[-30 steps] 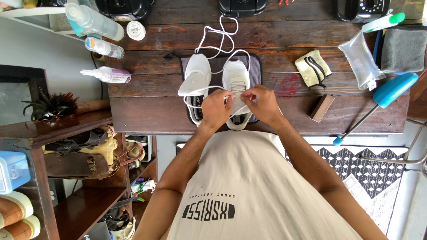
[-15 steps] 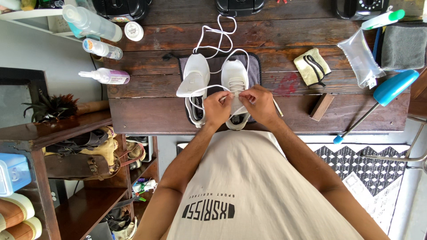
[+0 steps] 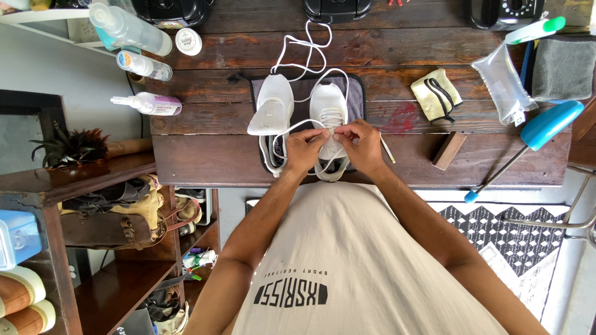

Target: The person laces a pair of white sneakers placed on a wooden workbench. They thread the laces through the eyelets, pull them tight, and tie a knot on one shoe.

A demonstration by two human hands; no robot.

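- Left hand (image 3: 303, 149): fingers pinched on the white lace (image 3: 304, 46) at the eyelets of the right-hand white sneaker (image 3: 329, 115).
- Right hand (image 3: 362, 144): pinching the same lace, just beside the left.
- Lacing looks partway: lower eyelets threaded, long loose lace beyond the hands; the sneaker left of them (image 3: 273, 108) seems unlaced.

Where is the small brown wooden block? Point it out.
In the head view the brown wooden block lies on the wooden table near its front edge, right of the right hand, below the yellow cloth.
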